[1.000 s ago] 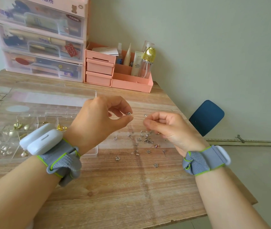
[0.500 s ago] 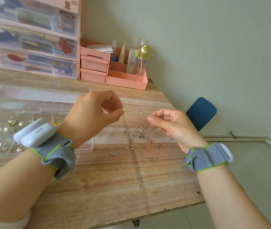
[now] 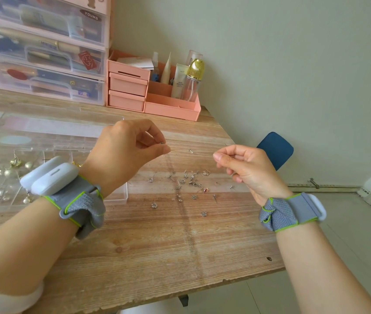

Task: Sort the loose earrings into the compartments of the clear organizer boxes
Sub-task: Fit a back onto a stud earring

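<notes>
Both hands curled: left hand point(image 3: 125, 152) pinches a stud earring point(image 3: 162, 143); right hand point(image 3: 245, 168) pinches fingertips together.

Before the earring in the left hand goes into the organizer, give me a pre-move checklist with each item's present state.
1. Left hand has a grip on a small earring: ok.
2. Right hand free of any earring: cannot tell, fingers curled.
3. Organizer box open and uncovered: ok.
4. Target compartment for this earring chosen: cannot tell.
5. Loose earrings lying well in from the table edge: ok.
</notes>
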